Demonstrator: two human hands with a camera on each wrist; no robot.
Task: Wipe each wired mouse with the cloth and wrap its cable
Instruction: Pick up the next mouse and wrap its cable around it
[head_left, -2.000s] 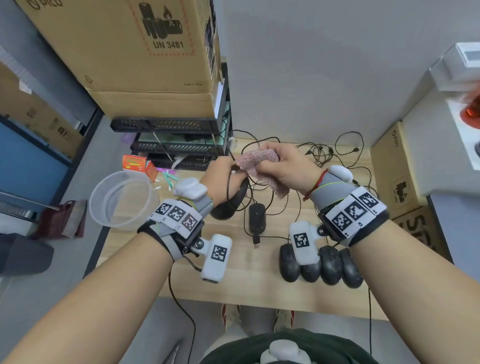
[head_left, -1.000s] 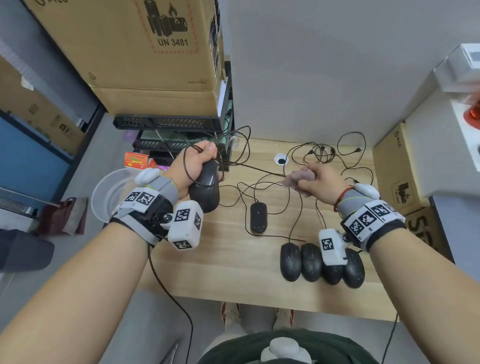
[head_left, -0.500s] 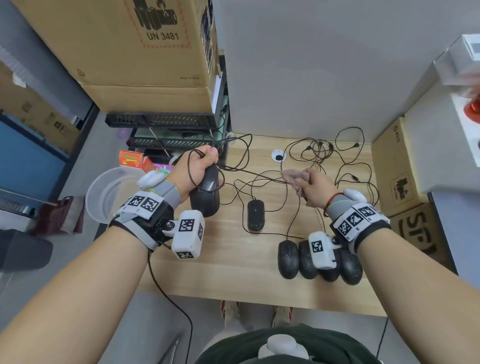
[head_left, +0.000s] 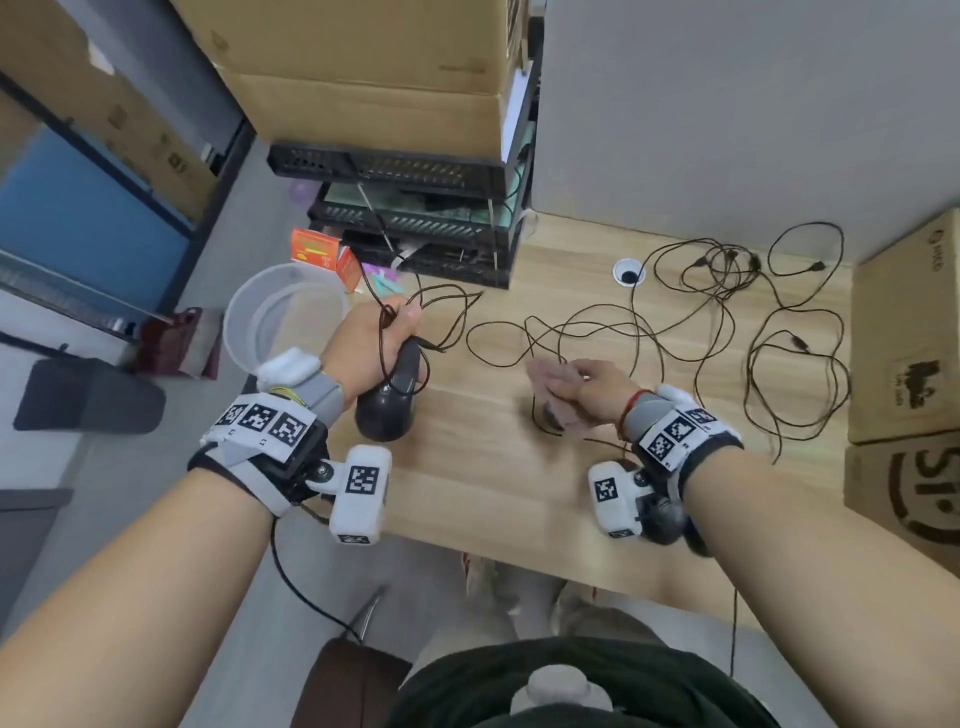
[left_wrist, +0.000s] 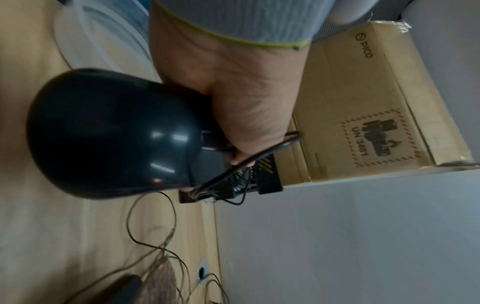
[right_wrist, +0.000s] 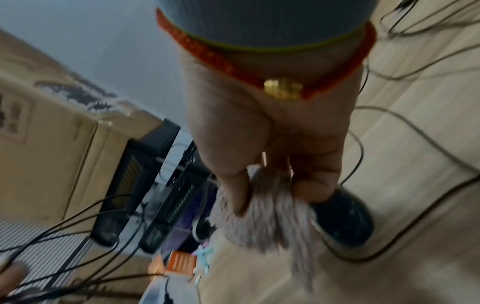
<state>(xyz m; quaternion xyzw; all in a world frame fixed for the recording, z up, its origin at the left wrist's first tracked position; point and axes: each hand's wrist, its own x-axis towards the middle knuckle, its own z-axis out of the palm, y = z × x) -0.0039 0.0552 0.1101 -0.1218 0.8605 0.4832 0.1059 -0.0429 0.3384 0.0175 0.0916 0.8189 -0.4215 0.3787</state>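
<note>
My left hand (head_left: 384, 338) grips a black wired mouse (head_left: 387, 410) above the left part of the wooden table (head_left: 467, 493), with loops of its cable (head_left: 441, 312) caught over the fingers. The left wrist view shows the same mouse (left_wrist: 111, 133) in the fist (left_wrist: 233, 102). My right hand (head_left: 582, 387) pinches a pinkish-grey cloth (head_left: 553, 384) and holds it down over a smaller black mouse (head_left: 550, 418) lying mid-table. In the right wrist view the cloth (right_wrist: 265, 218) hangs from the hand (right_wrist: 270, 144) beside that mouse (right_wrist: 342, 218).
Tangled cables (head_left: 727, 312) sprawl over the back right of the table. More black mice (head_left: 665, 519) sit at the front edge, partly hidden by my right wrist. A clear tub (head_left: 280, 317), black trays (head_left: 415, 218) and cardboard boxes (head_left: 904, 332) border the table.
My right hand has come down and nearer with the cloth, onto the small mouse mid-table. My left hand, still holding its mouse and cable, has shifted slightly toward me.
</note>
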